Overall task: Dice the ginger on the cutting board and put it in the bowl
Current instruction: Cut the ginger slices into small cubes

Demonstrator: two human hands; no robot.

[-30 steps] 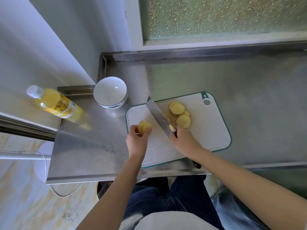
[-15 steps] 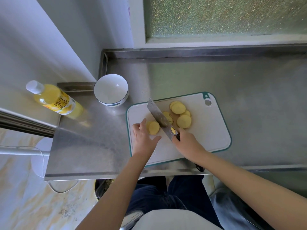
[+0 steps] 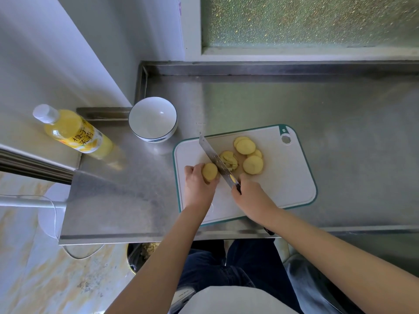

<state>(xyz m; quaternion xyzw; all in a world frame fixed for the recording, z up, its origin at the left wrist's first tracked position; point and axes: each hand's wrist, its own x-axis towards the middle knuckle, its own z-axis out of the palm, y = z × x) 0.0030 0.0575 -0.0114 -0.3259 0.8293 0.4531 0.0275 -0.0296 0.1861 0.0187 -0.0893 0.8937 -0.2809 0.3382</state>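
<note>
A white cutting board [image 3: 283, 177] with a teal rim lies on the steel counter. My left hand [image 3: 197, 184] holds a small stack of ginger slices [image 3: 209, 171] down on the board's left part. My right hand [image 3: 251, 198] grips the handle of a knife [image 3: 216, 160], whose blade stands just right of that stack. More round ginger slices [image 3: 249, 157] and some cut strips [image 3: 230, 160] lie right of the blade. An empty white bowl [image 3: 153, 118] stands on the counter, up and left of the board.
A bottle of yellow liquid [image 3: 72, 132] stands on the counter's left end. The steel counter [image 3: 340, 114] has a raised back rim under a frosted window. A bin [image 3: 145, 252] sits below the counter's front edge, near my legs.
My left hand carried the ginger stack rightward and set it against the blade. The knife stayed over the board's middle, its blade now beside the stack.
</note>
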